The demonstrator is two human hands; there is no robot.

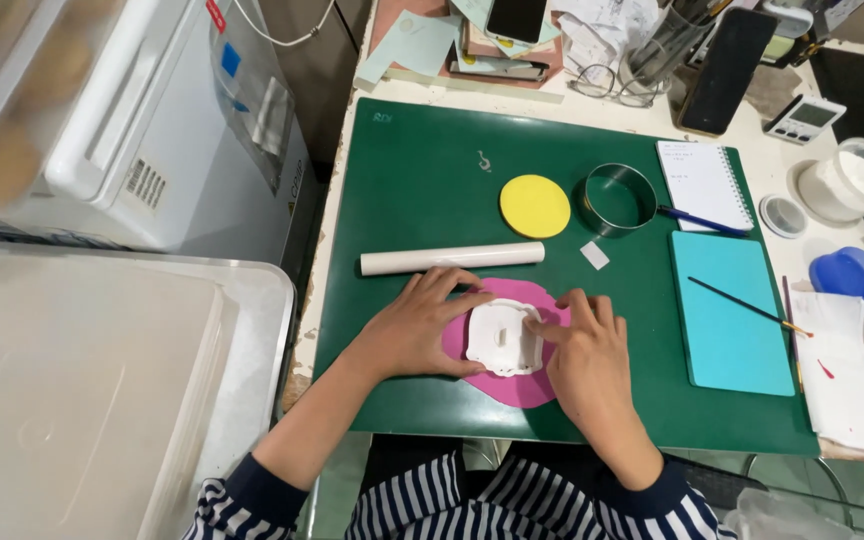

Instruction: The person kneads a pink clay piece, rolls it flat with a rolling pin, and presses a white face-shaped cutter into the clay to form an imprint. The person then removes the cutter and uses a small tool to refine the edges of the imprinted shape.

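Note:
A white plastic cutter (503, 338) sits on a rolled-out sheet of pink paste (520, 385) on the green cutting mat (432, 180). My left hand (414, 330) lies flat beside the cutter, its fingers touching the cutter's left and top edges. My right hand (589, 355) presses on the cutter's right side with its fingertips. Both hands bear down on the cutter rather than lift it. Just beyond the hands lies a white rolling pin (451, 258).
A yellow paste disc (534, 206) and a metal ring cutter (618, 198) sit further back. A turquoise pad (727, 310) with a thin brush (749, 305), a notebook with pen (704, 185), a powder tub (852, 180) and a blue lid (847, 272) lie right. A white tray (102, 390) stands left.

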